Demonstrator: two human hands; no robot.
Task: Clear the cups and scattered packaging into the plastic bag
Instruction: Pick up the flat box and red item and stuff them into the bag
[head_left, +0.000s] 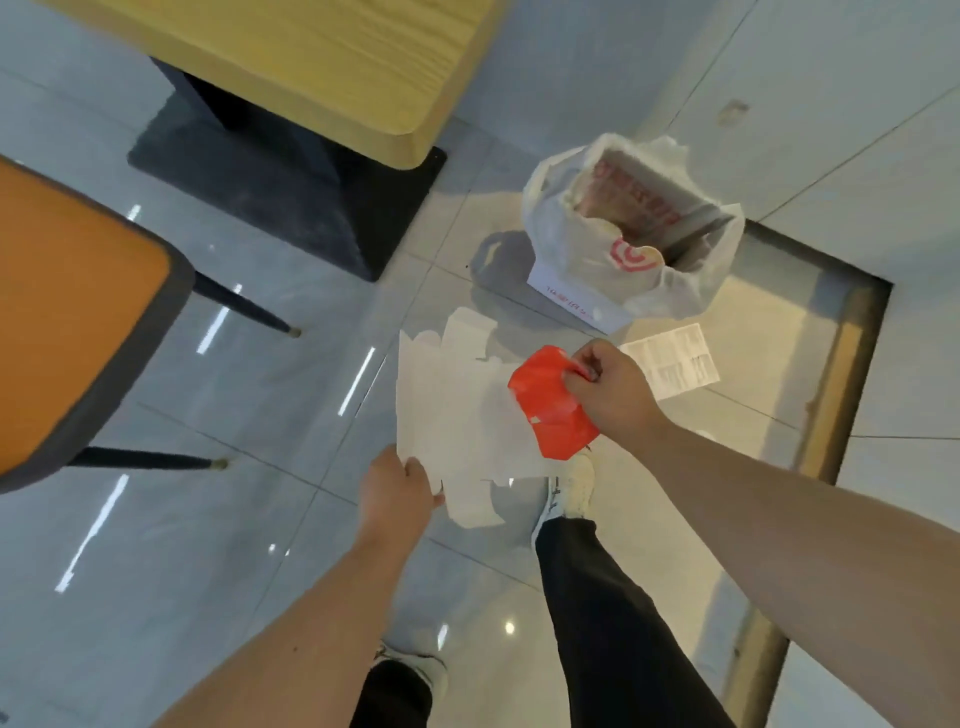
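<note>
A flattened white cardboard carton (457, 410) hangs over the floor, pinched at its lower left corner by my left hand (397, 493). My right hand (608, 387) grips a crumpled red wrapper (545, 400) that lies against the carton's right side. Ahead on the floor stands the translucent plastic bag (550, 218), open at the top, with a printed box and a red-and-white cup (635, 257) inside. A white receipt (672, 358) lies flat on the floor just right of my right hand.
A yellow wooden table (311, 67) on a dark pedestal base (291, 208) stands at the upper left. An orange chair (67, 312) with black legs sits at the left. My legs and white shoes are below. A metal-framed floor panel (841, 364) runs along the right.
</note>
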